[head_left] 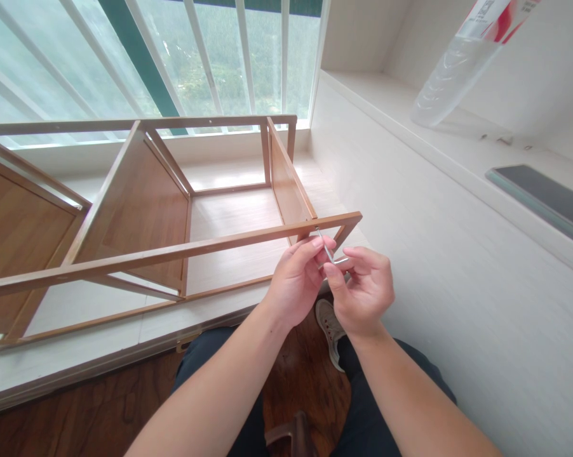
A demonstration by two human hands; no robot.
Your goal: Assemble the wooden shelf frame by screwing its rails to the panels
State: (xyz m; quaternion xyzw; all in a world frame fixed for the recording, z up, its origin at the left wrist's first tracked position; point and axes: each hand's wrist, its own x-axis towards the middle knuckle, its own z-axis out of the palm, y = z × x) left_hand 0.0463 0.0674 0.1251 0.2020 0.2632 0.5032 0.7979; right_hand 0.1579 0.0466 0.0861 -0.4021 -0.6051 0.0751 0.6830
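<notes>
A wooden shelf frame (pixel 248 240) lies on its side on the pale ledge, its shelf boards standing upright between the rails. Close to the right end of the near rail, a silver hex key (pixel 333 256) has its long arm's tip at a screw hole. My left hand (pixel 300 274) pinches the long arm between thumb and fingers, just below the rail. Around the short bent arm, my right hand (pixel 361 285) is closed with thumb and fingertips. The screw head itself is too small to make out.
On the white side shelf to the right stand a plastic water bottle (pixel 462 70) and a dark phone (pixel 544 197), with small metal bits (pixel 504 140) between them. A barred window (pixel 220 57) is behind the frame. My shoe (pixel 331 330) rests on the dark wood floor.
</notes>
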